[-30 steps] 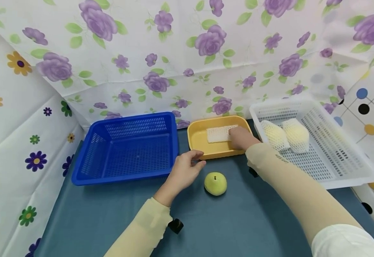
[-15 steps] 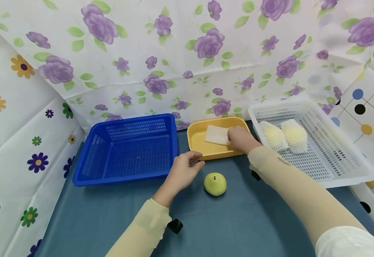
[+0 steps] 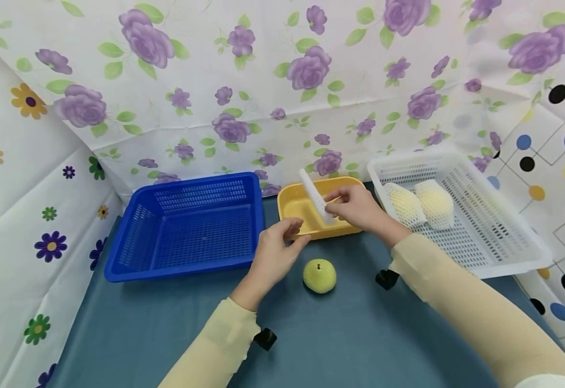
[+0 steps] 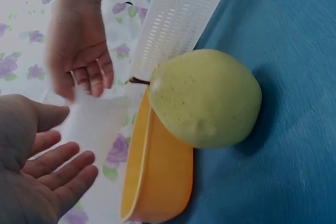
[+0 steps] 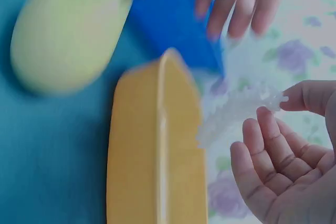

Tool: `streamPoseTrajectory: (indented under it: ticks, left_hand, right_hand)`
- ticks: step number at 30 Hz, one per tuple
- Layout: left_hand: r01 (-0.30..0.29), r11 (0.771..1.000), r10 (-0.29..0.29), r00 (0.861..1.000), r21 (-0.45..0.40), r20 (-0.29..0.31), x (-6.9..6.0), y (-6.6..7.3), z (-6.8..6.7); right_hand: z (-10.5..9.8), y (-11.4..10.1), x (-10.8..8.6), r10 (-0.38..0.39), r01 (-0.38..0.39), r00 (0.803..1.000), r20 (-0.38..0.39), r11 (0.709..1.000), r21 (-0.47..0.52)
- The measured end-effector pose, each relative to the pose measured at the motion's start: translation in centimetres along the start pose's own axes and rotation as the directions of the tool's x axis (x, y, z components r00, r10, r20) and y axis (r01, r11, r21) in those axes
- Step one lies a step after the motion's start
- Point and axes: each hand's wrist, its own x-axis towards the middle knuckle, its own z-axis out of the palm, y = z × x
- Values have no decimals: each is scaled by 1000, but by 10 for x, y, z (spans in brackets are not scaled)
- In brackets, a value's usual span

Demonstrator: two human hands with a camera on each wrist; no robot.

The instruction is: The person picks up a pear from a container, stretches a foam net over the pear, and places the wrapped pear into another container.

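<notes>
My right hand [image 3: 357, 207] pinches a white foam net sleeve [image 3: 315, 195] between thumb and fingertips, above the yellow tray [image 3: 294, 210]. In the right wrist view the sleeve [image 5: 236, 109] hangs from the thumb and index finger. My left hand [image 3: 273, 256] is at the tray's near left corner, fingers loosely bent, holding nothing; in the left wrist view its fingers are spread apart, near the sleeve. A green pear [image 3: 319, 276] with a dark stem stands on the table just in front of the tray, touched by neither hand.
A blue perforated basket [image 3: 185, 264] stands left of the tray. To the right, a white perforated basket [image 3: 495, 229] contains two pears in foam nets [image 3: 420, 205]. Flowered cloth [image 3: 204, 81] forms the back wall. A blue-green cloth [image 3: 335, 339] covers the table.
My right hand has lifted the foam net out of the yellow tray, where it lay flat, and moved slightly left. The left hand stays near the tray's corner. The pear has not moved.
</notes>
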Motion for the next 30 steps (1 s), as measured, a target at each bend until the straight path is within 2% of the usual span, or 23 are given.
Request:
streamPoseTrajectory:
  ticks: [2, 4, 10, 15, 22, 26, 30]
  left_hand:
    - [-30, 1000, 29, 999, -3, -13, 0, 4, 1]
    - [-60, 998, 59, 998, -14, -28, 0, 8, 3]
    - [-129, 988, 123, 990, -84, -74, 2, 14, 10]
    - [-157, 978, 142, 983, -137, -117, 2, 15, 14]
    - [-154, 969, 120, 977, -195, -176, 4, 14, 17]
    - [-148, 965, 110, 977, -215, -180, 4, 16, 16]
    - [-125, 955, 87, 985, -269, -150, 2, 22, 16]
  right_hand:
    - [1, -7, -10, 21, -24, 999, 28, 991, 132]
    - [2, -12, -19, 27, -41, 998, 59, 970, 239]
    - [8, -20, -39, 36, -71, 995, 94, 910, 408]
    - [15, -20, -48, -12, -12, 999, 52, 900, 436]
    - [26, -10, -61, -108, 100, 994, -8, 889, 446]
    - [35, -7, -68, -139, 171, 985, -107, 892, 419]
    - [42, -5, -71, -107, 185, 974, -201, 886, 426]
